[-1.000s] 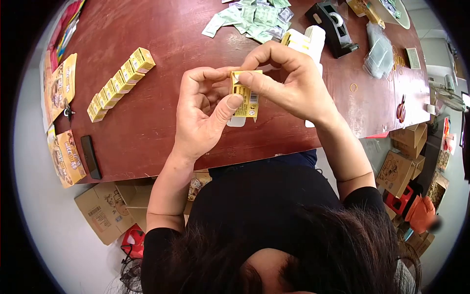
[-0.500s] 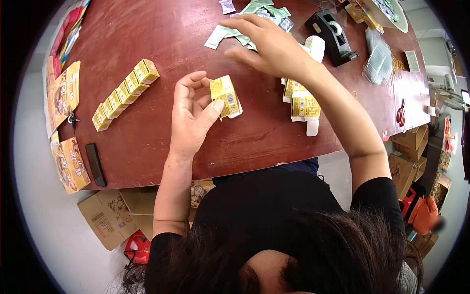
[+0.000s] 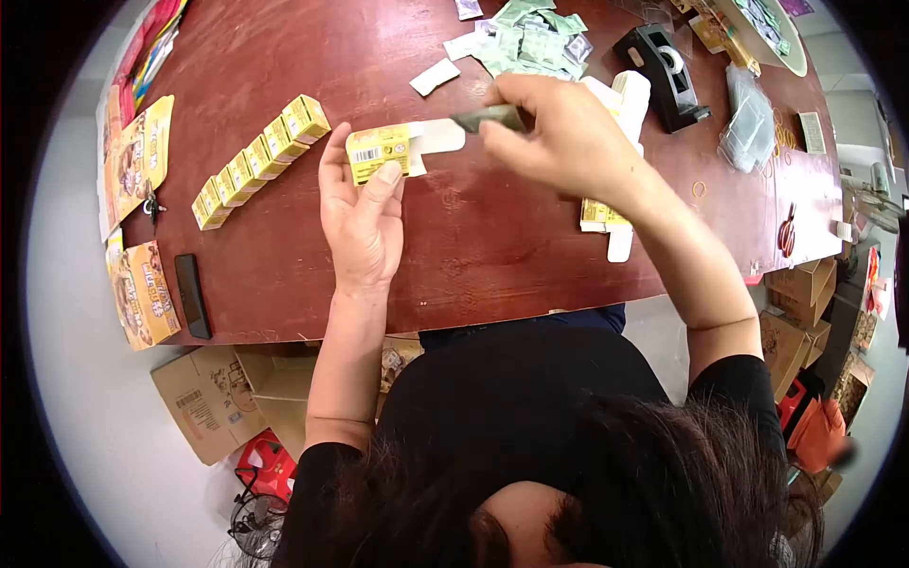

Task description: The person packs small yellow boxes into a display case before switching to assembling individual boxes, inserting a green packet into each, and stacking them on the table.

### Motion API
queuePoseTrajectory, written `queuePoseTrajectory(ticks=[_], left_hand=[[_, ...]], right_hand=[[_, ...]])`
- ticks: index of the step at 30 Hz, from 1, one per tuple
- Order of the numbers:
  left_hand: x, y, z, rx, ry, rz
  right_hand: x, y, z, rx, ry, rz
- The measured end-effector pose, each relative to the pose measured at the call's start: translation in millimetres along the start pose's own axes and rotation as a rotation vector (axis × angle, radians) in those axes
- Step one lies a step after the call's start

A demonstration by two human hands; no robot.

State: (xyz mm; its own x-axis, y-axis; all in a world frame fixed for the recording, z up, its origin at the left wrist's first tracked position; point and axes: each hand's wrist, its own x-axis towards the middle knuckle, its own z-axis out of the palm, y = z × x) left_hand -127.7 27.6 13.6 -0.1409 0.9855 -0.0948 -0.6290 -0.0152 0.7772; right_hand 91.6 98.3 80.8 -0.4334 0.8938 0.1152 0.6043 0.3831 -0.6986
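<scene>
R grip [image 3: 561, 133] newly w/ grn sachet [image 3: 490, 118]

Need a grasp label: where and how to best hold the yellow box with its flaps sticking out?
I'd pinch the yellow box by its body, coming from the left, as the left hand does. Its white flaps stick out rightward, toward the right hand and its green sachet; gripping there would likely bend them or block that end.

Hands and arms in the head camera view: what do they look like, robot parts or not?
They are a person's. The left hand and right hand are ungloved, with no watch, bracelet or cables showing. Short black sleeves leave the forearms bare.
</scene>
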Motion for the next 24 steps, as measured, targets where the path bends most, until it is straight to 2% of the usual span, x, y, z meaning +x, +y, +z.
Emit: queuePoseTrajectory(ticks=[1,2,3,5,8,10,12,14,16,18,22,24], left_hand=[[-0.1,-3.3,11.8,-0.019,-0.042,0.040],[-0.4,-8.0,19.5,-0.039,-0.113,0.013],[-2.8,-13.0,29.5,-0.032,-0.149,-0.007],[-7.0,-22.2,36.5,-0.015,-0.224,-0.032],[-13.7,-22.5,43.5,0.151,-0.288,-0.044],[-15.1,-20.8,43.1,0.150,-0.286,-0.019],[-16.6,-14.8,43.1,0.218,-0.304,0.042],[-15.2,-15.7,38.0,0.242,-0.287,0.078],[-17.1,-15.5,41.1,0.263,-0.282,0.105],[-21.3,-12.9,54.6,0.279,-0.339,0.265],[-21.2,-14.2,57.5,0.341,-0.411,0.316],[-13.8,-10.8,49.9,0.559,-0.531,0.349]], right_hand=[[-10.4,-6.1,4.2,0.000,0.021,0.004],[-15.4,-7.3,6.3,-0.126,0.113,-0.097],[-17.6,-7.0,7.2,-0.135,0.120,-0.088],[-20.1,-4.4,7.3,-0.031,0.233,-0.190],[-25.7,-2.9,1.5,-0.014,0.202,-0.242],[-28.0,-6.5,-2.9,-0.024,0.188,-0.299],[-29.8,-10.1,-8.9,0.166,0.222,-0.302],[-36.9,-9.3,-14.7,0.121,0.207,-0.300],[-38.7,-8.7,-17.8,0.081,0.363,-0.440],[-45.1,-0.1,-12.0,0.179,0.218,-0.385],[-53.9,4.6,-12.6,0.337,0.082,-0.267],[-56.2,7.1,-12.6,0.405,0.050,-0.252]])
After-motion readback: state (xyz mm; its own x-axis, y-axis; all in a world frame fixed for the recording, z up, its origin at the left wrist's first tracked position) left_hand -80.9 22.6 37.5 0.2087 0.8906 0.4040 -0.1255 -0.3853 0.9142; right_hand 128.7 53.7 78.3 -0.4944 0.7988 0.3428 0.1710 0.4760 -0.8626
